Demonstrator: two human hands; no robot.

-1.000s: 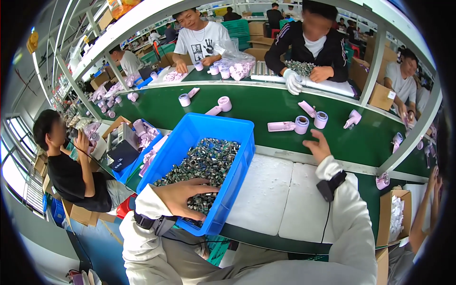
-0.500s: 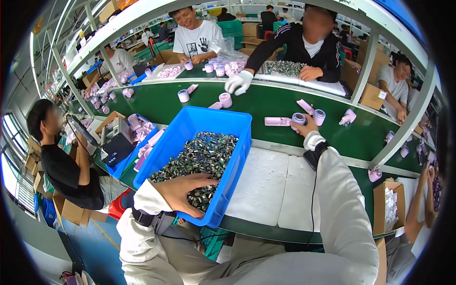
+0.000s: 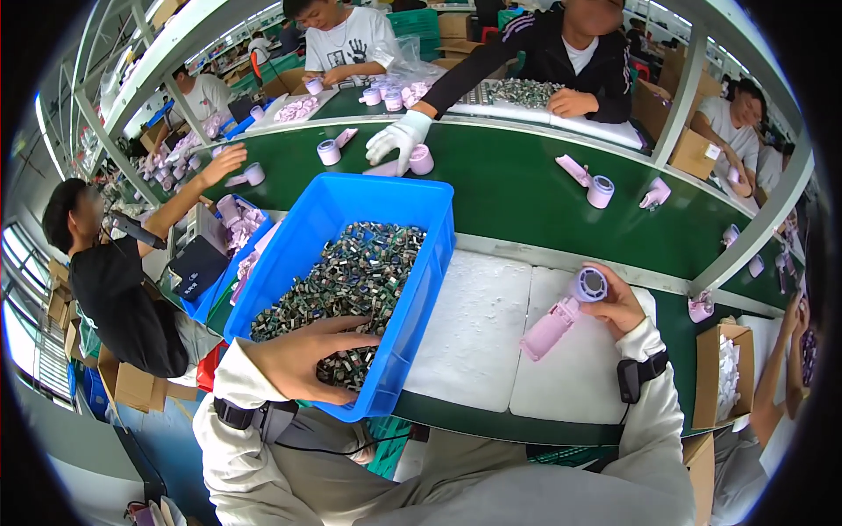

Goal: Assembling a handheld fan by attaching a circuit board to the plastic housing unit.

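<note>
My right hand (image 3: 621,305) grips a pink plastic housing (image 3: 551,330) by its round lilac head, above the white foam sheets (image 3: 474,329). The housing's open, flat handle part slants down to the left. My left hand (image 3: 303,359) reaches over the near side of a blue plastic bin (image 3: 438,206). Its fingers are spread apart over the small green circuit boards (image 3: 346,276) inside; some fingertips are hard to make out among the boards.
On the green belt (image 3: 509,184) lie more pink housings (image 3: 600,190). A co-worker's white-gloved hand (image 3: 399,138) touches one across from me. At left, a seated person's arm (image 3: 197,180) extends over the belt. A cardboard box (image 3: 724,377) of white parts stands right.
My right hand has lifted a housing off the belt and brought it nearer, over the foam. The gloved hand has moved left. The person at left has stretched out an arm.
</note>
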